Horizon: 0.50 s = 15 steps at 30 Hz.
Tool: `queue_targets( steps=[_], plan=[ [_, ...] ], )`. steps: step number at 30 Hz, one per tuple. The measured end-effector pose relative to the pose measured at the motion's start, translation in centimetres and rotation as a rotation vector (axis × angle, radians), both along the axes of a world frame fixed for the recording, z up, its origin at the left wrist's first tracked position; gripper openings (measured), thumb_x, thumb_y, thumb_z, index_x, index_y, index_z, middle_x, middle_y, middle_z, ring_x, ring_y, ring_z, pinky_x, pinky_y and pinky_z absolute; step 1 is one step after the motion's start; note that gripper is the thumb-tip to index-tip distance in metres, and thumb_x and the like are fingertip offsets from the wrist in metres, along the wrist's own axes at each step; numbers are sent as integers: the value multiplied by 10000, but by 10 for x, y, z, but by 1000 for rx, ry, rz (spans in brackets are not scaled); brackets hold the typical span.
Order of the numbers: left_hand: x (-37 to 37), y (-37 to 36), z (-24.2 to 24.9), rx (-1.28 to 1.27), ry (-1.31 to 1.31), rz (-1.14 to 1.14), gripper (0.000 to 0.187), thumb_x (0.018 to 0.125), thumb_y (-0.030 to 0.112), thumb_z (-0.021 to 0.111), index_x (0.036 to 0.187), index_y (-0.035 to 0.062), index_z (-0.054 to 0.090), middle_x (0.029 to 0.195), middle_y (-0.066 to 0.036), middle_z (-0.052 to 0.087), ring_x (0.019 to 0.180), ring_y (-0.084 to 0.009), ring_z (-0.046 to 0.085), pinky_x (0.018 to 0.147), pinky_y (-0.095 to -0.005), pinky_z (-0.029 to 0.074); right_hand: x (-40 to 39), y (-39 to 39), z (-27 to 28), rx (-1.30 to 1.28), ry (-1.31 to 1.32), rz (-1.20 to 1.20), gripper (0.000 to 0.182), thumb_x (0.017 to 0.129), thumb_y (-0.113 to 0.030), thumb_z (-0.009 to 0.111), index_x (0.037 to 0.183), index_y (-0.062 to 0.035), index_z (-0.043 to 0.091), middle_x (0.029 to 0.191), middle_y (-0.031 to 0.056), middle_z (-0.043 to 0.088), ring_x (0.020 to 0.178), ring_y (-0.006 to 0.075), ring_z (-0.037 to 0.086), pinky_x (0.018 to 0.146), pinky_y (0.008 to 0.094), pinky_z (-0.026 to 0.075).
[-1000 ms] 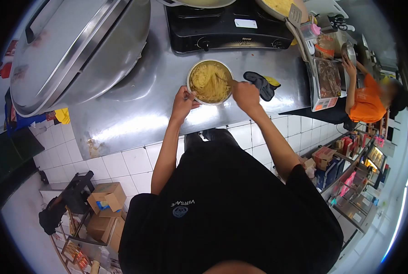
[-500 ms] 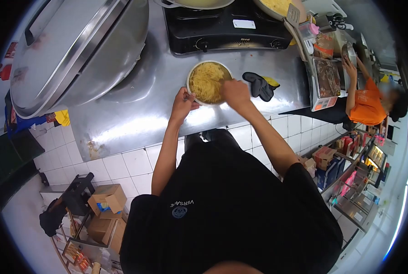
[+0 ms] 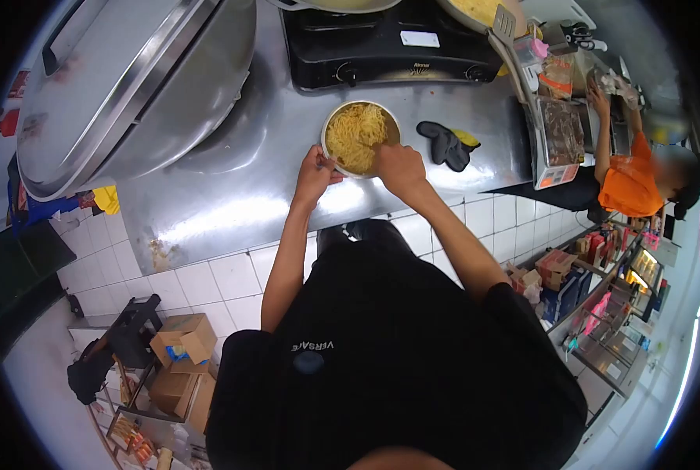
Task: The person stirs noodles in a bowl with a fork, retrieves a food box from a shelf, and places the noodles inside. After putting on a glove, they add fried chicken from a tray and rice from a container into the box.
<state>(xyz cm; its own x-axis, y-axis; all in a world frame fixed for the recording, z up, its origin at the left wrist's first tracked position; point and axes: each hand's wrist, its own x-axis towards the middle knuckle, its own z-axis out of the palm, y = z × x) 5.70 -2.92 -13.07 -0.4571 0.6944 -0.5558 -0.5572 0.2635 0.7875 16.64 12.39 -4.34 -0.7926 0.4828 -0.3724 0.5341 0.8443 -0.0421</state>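
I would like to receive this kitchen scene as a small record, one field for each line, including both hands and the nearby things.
left hand: grips the bowl at its rim
right hand: at the bowl's opposite side, fingers curled; any tool in it is hard to see
bowl contents: yellow noodle-like strands
surface: shiny metal counter
beyond bowl: black stove with two knobs
right of bowl: dark glove with yellow part
left of bowl: large metal vessel
other person: co-worker in orange, far right
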Motion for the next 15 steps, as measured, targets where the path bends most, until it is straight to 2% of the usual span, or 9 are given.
queue_targets(
  steps=[3, 5, 7, 9, 12, 13, 15],
  plan=[
    [-7, 2, -4, 27, 31, 38, 127, 932, 124, 516, 906, 57, 411, 830, -68, 519, 699, -169, 646, 603, -265, 560, 12, 16, 11, 20, -19, -6, 178, 793, -138, 533, 809, -34, 676, 792, 197, 667, 751, 342, 668, 665, 440, 537],
    [-3, 3, 3, -4, 10, 18, 100, 950, 132, 480, 916, 66, 412, 888, -79, 549, 685, -156, 624, 669, -278, 562, -2, 17, 11, -8, -47, -94, 177, 795, -137, 532, 837, -32, 667, 790, 195, 667, 751, 342, 669, 672, 444, 536],
    [-4, 2, 2, 0, 19, 13, 107, 951, 136, 482, 913, 65, 412, 887, -80, 548, 681, -157, 624, 670, -278, 562, -11, -6, 10, 4, -39, 63, 168, 792, -142, 540, 822, -35, 667, 782, 193, 666, 750, 336, 670, 656, 434, 539],
    [-11, 3, 1, 19, 41, 25, 113, 952, 141, 484, 910, 64, 413, 886, -81, 546, 677, -159, 624, 670, -278, 563, 4, 9, -3, 9, -44, 89, 150, 781, -133, 549, 794, -41, 666, 767, 194, 663, 745, 331, 671, 630, 421, 540],
    [-6, 5, -1, 9, 25, 19, 120, 951, 144, 491, 908, 61, 414, 873, -72, 535, 680, -155, 624, 662, -274, 563, -7, 16, 8, 53, -14, -60, 157, 783, -125, 537, 823, -40, 663, 790, 190, 666, 742, 330, 669, 661, 422, 536],
    [-7, 8, -3, 19, 33, 27, 124, 950, 146, 494, 907, 60, 417, 870, -69, 533, 685, -154, 626, 658, -272, 563, -10, 3, -1, 80, 43, 30, 163, 789, -152, 542, 792, -45, 664, 804, 181, 669, 742, 330, 668, 656, 413, 536],
    [-8, 0, -1, 16, 49, 20, 127, 949, 149, 498, 906, 59, 419, 868, -65, 532, 691, -152, 628, 653, -270, 563, 9, -1, -2, -33, 41, 84, 171, 799, -166, 538, 800, -45, 659, 807, 183, 667, 763, 330, 667, 649, 413, 535]
  ],
)
